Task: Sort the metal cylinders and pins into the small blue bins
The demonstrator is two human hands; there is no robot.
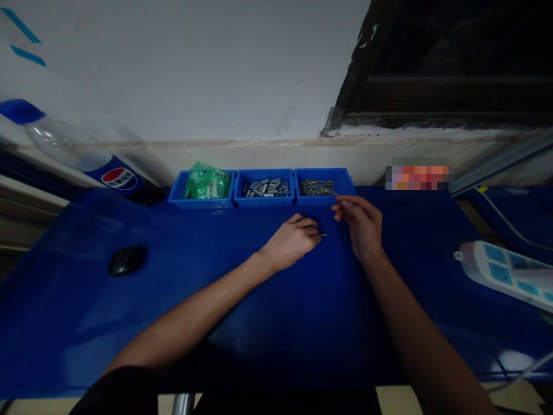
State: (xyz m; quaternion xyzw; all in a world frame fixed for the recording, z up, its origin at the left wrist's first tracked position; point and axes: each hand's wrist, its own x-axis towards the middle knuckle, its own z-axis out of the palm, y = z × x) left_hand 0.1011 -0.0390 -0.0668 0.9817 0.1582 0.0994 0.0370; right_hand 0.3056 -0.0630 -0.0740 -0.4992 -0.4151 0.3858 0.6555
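My left hand [294, 239] rests on the blue table [259, 323] with its fingers pinched round a thin metal pin whose tip sticks out to the right. My right hand [360, 222] hovers just to the right of it, fingers loosely curled, close to the front edge of the right blue bin [344, 183], which holds several thin metal pins [317, 187]. What the right fingers hold, if anything, I cannot make out. The middle bin [264, 200] holds several small grey metal blocks [266, 187]. The left bin [178, 193] holds green plastic bags [208, 182].
A black mouse [127, 260] lies on the table at the left. A plastic cola bottle [82, 158] lies on its side at the back left. A white power strip [505, 272] with its cable sits at the right edge. A wall rises behind the bins.
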